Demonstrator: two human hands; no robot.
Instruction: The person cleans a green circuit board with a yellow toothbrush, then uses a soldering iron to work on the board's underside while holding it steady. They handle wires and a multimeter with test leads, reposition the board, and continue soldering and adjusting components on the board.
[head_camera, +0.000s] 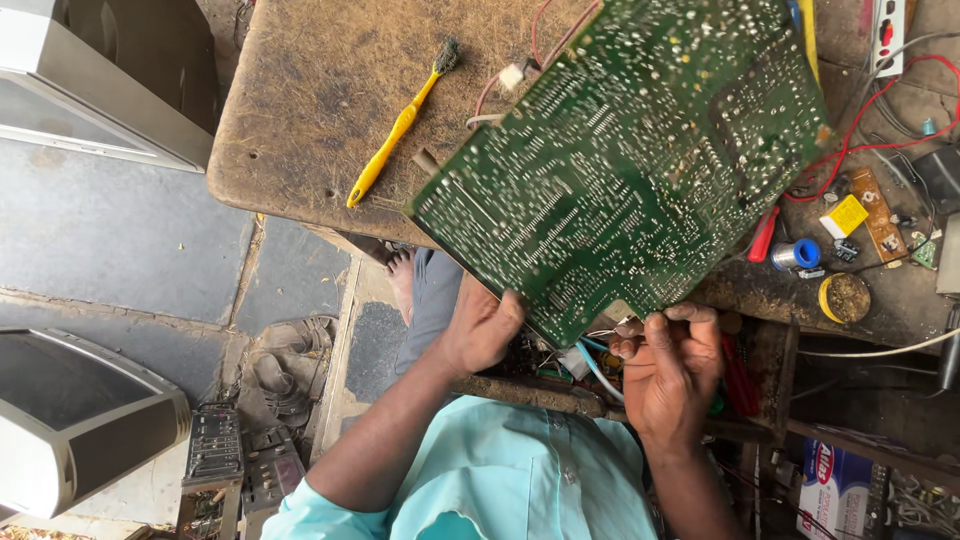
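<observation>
Inspection step: green circuit board (625, 165) is held solder-side up above the tabletop (310, 90). Left hand (480, 330) fingers grip its near edge; right hand (670, 365) fingers pinch beside it. Next move likely demands steady support. Yellow brush (395, 130) lies left of board.

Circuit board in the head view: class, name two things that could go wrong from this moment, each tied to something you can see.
1. The circuit board is gripped only at its near edge by the left hand and right hand, so it might tip or slip.
2. Its far part hangs over red wires and a small tin on the cluttered bench; lowering it could snag or knock them.
</observation>
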